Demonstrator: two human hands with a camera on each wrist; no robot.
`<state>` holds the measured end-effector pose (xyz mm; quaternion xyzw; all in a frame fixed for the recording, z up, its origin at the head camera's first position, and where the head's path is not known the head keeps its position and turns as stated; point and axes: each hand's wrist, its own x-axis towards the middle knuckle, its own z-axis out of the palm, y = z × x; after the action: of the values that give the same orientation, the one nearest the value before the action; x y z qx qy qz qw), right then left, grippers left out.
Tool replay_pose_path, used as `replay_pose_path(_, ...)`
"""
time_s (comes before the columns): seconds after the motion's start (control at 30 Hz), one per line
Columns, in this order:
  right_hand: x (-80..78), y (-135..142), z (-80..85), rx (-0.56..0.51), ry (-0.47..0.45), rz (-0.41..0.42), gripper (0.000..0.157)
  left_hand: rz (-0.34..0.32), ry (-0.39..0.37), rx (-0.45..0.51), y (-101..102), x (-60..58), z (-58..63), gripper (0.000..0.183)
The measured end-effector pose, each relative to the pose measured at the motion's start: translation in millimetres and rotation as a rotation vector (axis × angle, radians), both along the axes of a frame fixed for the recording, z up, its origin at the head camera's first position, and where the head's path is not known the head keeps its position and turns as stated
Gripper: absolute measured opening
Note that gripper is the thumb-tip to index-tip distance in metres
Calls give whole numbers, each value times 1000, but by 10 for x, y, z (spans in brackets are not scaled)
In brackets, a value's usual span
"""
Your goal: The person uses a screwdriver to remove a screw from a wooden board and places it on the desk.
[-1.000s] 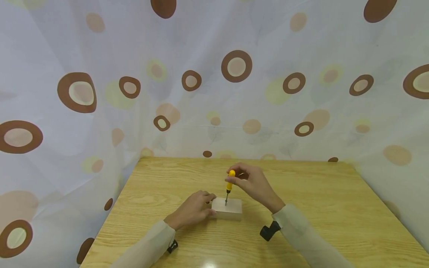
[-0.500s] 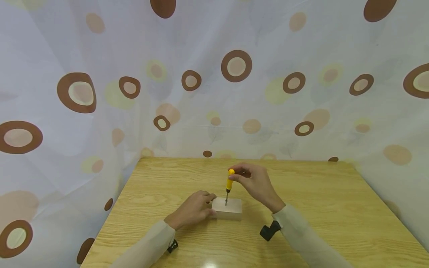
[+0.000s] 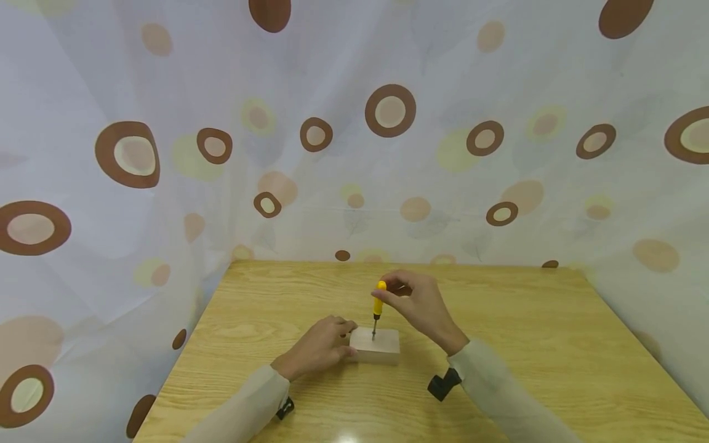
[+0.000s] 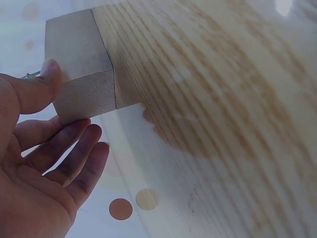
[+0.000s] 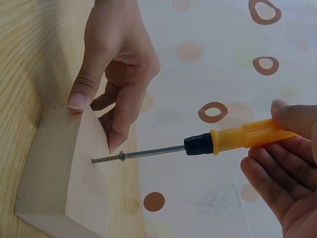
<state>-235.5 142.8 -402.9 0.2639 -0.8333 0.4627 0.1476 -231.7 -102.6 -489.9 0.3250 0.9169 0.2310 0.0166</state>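
Note:
A pale wooden block (image 3: 378,355) lies flat on the table, and a threaded screw (image 5: 106,159) stands in its upper face with most of its thread showing. My left hand (image 3: 318,347) holds the block's left end between thumb and fingers; the thumb lies over the near edge in the left wrist view. In my right hand (image 3: 425,311) is a yellow-handled screwdriver (image 5: 233,141), pinched near the butt by thumb and fingertips. The screwdriver's tip meets the screw head, and its shaft runs nearly in line with the screw, leaning a little.
The wood-grain table (image 3: 526,320) extends around both hands. A white sheet with brown and beige circles (image 3: 354,154) hangs behind and at both sides. Black straps with small mounts (image 3: 443,384) sit at the wrists.
The fingers of my right hand have shifted on the screwdriver handle, drawing back slightly and then coming forward again. The handle's top has swayed a little; block and left hand stay put.

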Motion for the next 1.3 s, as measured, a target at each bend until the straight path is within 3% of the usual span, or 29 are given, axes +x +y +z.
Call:
replay_pose_path(0.23, 12, 7, 43, 43, 64, 59, 17, -1, 9, -3, -1, 8, 0, 52)
replay_pose_path(0.43, 0, 10, 55, 60, 14, 111, 20, 2, 6, -3, 0, 13, 2, 53)
replay_pose_path(0.77, -5, 31, 23, -17, -65, 15, 20, -5, 18, -4, -1, 4, -7, 52)
replay_pose_path(0.9, -20, 58, 47, -14, -57, 99, 10, -11, 14, 3, -1, 0, 2, 53)
replay_pose_path(1.07, -50, 68, 84, 11, -59, 180, 10, -4, 11, 1, -3, -7, -3, 53)
replay_pose_path(1.3, -17, 53, 57, 4, -87, 59, 24, 1, 6, -7, 3, -6, -2, 53)
